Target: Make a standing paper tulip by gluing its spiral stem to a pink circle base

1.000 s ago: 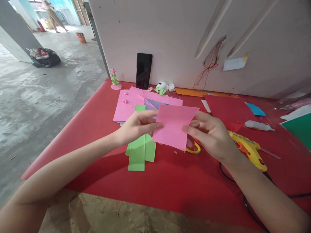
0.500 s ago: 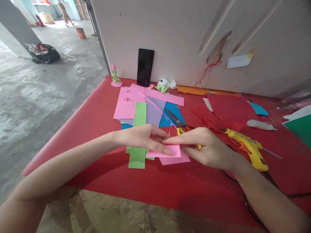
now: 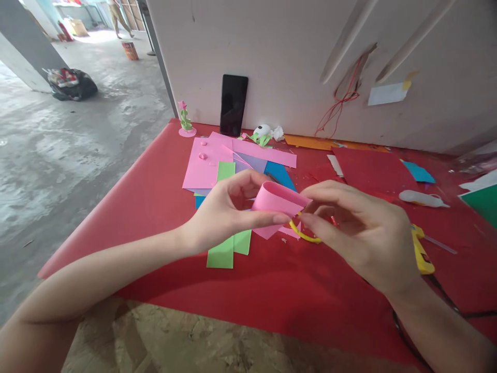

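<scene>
Both my hands hold one pink paper sheet (image 3: 276, 199) above the red table (image 3: 155, 207); it is bent over into a soft loop. My left hand (image 3: 225, 210) pinches its left side between thumb and fingers. My right hand (image 3: 361, 233) pinches the right edges together with thumb and forefinger. Under the paper lie yellow-handled scissors (image 3: 305, 235), mostly hidden, and green paper strips (image 3: 223, 248).
A pile of pink, purple and blue sheets (image 3: 217, 160) lies behind my hands. A black phone (image 3: 233, 105) leans on the wall beside a small paper flower (image 3: 185, 122). A yellow glue gun (image 3: 421, 251), a white glue bottle (image 3: 421, 197) and red paper (image 3: 373, 168) lie to the right.
The pink sheet went from held flat and upright, to folded down on the table, to lifted and curled into a loop between both hands.
</scene>
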`<state>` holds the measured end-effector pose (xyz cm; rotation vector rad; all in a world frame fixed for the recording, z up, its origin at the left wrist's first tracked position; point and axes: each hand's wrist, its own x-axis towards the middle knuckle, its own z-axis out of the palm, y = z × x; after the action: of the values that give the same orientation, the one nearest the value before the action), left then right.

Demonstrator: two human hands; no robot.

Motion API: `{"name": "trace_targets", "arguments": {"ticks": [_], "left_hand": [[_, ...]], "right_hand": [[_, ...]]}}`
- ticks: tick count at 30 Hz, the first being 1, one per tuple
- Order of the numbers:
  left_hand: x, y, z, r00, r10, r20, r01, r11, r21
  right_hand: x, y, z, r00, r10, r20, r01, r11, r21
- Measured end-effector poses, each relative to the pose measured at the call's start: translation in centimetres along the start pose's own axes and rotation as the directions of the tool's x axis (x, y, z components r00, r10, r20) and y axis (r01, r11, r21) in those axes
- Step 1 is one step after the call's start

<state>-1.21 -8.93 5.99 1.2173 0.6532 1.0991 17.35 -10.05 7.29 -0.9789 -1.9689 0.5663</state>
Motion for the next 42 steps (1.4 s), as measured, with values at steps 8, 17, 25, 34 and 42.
{"name": "trace_targets", "arguments": {"ticks": [8,17,25,34,42], "left_hand": [[-1.1,0.2,0.8,0.999,0.043,-0.012,-0.042,0.995,0.085],[-1.3,0.7,0.8,0.992,0.127,0.012,-0.121,0.904,0.410],[-1.3,0.9,0.8,0.992,0.086,-0.088,-0.037,0.891,0.452],[-1.1,0.7,0.6,0.992,0.045,-0.116,0.006,0.914,0.406],[-1.0,0.5,0.5,0.991,0.008,-0.131,0.042,0.926,0.376]], "right_hand": [[-1.3,-1.6,0.5,0.996,-0.085,-0.025,0.083,0.993,-0.078],[-1.2,-1.2,0.4,0.997,-0.048,-0.062,0.041,0.993,-0.111],[-1.5,-0.6,0.2,0.997,-0.014,-0.079,0.008,0.997,-0.078],[-1.5,-0.3,0.3,0.997,0.065,-0.047,-0.064,0.998,0.018],[-1.3,-0.2,0.5,0.995,0.093,-0.039,-0.091,0.994,0.053]]}}
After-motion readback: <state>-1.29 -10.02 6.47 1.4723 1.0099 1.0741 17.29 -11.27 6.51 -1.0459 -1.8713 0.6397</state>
